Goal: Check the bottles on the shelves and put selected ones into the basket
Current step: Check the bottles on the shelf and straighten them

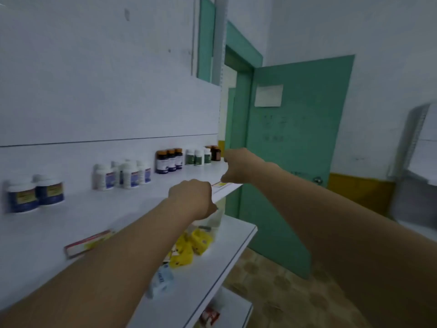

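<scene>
The shelf looked smooth, white, faintly glossy. The white bottles seemed matt plastic; the brown bottles near its right edge shone darkly. The door was matt green paint.

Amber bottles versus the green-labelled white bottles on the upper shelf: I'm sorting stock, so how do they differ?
The amber bottles have brown bodies; the green-labelled white bottles have white ones. Amber bottles carry dark blue labels, the others green. Both stand upright, three together.
</scene>
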